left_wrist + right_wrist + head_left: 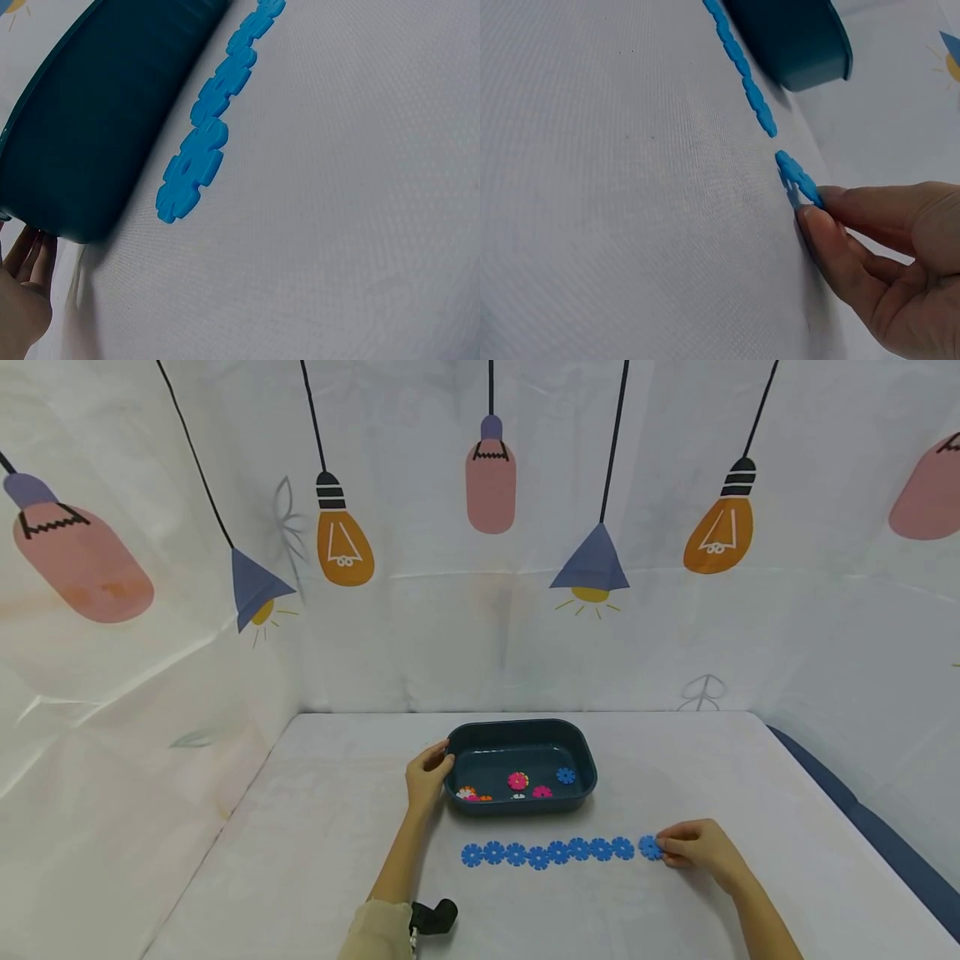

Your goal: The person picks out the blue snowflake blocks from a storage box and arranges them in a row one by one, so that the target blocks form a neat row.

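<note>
My right hand [702, 852] pinches a blue flower-shaped plastic disc [650, 847] between thumb and fingers at the right end of a row. In the right wrist view that disc [798, 178] is tilted, its near edge just off the cloth, with a small gap to the row. The row of several blue flower discs [537, 858] runs sideways in front of a dark teal tray [517, 807]. With my left hand [426, 777] I grip the tray's left end; in the left wrist view its fingers [43, 262] touch the tray's end, and part of the hand is cut off.
Inside the tray lie a blue flower disc [566, 775], pink ones [517, 781] and a few white and orange pieces [467, 792]. A white cloth [315, 860] covers the table. Behind it hangs a white curtain [420, 635] printed with lamps. A black strap device [435, 917] sits at my left wrist.
</note>
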`<state>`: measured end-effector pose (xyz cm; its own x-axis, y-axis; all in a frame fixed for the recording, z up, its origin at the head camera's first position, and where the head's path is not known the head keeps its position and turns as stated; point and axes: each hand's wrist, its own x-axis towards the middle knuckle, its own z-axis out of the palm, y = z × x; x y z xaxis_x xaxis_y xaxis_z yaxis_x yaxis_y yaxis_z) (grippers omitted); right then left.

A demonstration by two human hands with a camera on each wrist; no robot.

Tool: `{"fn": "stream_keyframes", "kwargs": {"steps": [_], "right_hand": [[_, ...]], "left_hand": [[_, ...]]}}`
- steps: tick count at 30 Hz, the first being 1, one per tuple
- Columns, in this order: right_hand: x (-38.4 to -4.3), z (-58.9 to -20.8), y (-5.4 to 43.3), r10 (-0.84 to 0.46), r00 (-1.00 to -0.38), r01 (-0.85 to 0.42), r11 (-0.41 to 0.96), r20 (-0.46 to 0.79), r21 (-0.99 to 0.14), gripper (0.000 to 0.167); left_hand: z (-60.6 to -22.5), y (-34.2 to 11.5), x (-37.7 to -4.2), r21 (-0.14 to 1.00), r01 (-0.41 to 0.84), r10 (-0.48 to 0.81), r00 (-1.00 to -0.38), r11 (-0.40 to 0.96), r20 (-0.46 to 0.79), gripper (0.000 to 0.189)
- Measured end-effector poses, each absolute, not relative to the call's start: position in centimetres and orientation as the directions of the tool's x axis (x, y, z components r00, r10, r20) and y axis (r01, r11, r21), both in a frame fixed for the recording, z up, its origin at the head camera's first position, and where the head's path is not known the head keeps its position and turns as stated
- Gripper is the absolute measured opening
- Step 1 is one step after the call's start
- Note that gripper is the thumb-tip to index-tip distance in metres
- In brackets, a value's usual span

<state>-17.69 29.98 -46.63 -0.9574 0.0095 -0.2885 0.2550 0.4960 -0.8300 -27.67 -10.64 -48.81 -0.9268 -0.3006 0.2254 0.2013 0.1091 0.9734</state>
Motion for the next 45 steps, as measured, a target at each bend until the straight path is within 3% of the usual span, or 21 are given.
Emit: {"fn": "stream_keyframes", "kwargs": {"steps": [14, 21, 30, 33, 38, 45], "right_hand": [[-17.5, -46.4, 29.6, -0.027, -0.962, 0.225, 0.487, -0.272, -0.844, 0.024], [-17.4, -46.5, 29.9, -0.114, -0.959, 0.178, 0.473, -0.261, -0.863, 0.030], [-18.0, -46.1, 29.3, 0.029, -0.975, 0.189, 0.621, -0.219, -0.760, 0.026], [-18.4, -45.4, 28.6, 0.010, -0.986, 0.142, 0.576, -0.166, -0.805, 0.032], [-19.9, -43.9, 26.2, -0.068, -0.997, -0.001, 0.390, -0.028, -0.921, 0.039], [-22.9, -42.0, 22.0, -0.145, -0.985, -0.127, 0.221, 0.097, -0.967, 0.042]], "left_hand": [[-48.8, -10.6, -27.6, 0.970, 0.213, -0.304, -0.922, 0.114, 0.238, 0.027], [-48.9, -10.7, -27.6, 0.971, 0.208, -0.298, -0.925, 0.119, 0.235, 0.028], [-48.9, -10.7, -27.6, 0.973, 0.209, -0.300, -0.926, 0.102, 0.230, 0.028], [-49.0, -10.6, -27.7, 0.974, 0.210, -0.300, -0.927, 0.088, 0.227, 0.028], [-49.0, -10.7, -27.6, 0.972, 0.214, -0.300, -0.925, 0.091, 0.232, 0.028], [-48.9, -10.7, -27.7, 0.971, 0.220, -0.302, -0.923, 0.096, 0.240, 0.028]]}}
